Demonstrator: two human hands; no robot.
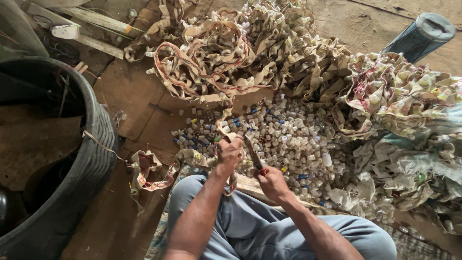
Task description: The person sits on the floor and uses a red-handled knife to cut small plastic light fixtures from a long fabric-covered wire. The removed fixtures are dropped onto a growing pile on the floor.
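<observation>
Strip [226, 126] of pale, cap-studded plastic is shown held taut just above the lap, gripped at its lower end by the left hand [229, 153], whose fingers are clenched around it. Its upper length is seen to run back into the tangled heap [231, 53] of like strips beyond. Cutters [253, 153] are grasped in the right hand [272, 183], the fingers closed about red-tipped handles, the blades angled up toward the strip beside the left fist. Judged from this arrangement, a cap is being cut free; a clean cut would call for the blades to be set close against a cap's base while the strip is kept tight. Both forearms are drawn in from the lower edge, elbows apart, wrists converging over grey trousers [250, 231]. A board [252, 185] lies under the right hand. Loose caps [288, 139], white with some blue, are spread on the floor ahead. A second heap [399, 96] and crumpled sheeting [404, 178] are seen at right, a black tub [91, 163] at left, a roll [423, 31] at upper right.
</observation>
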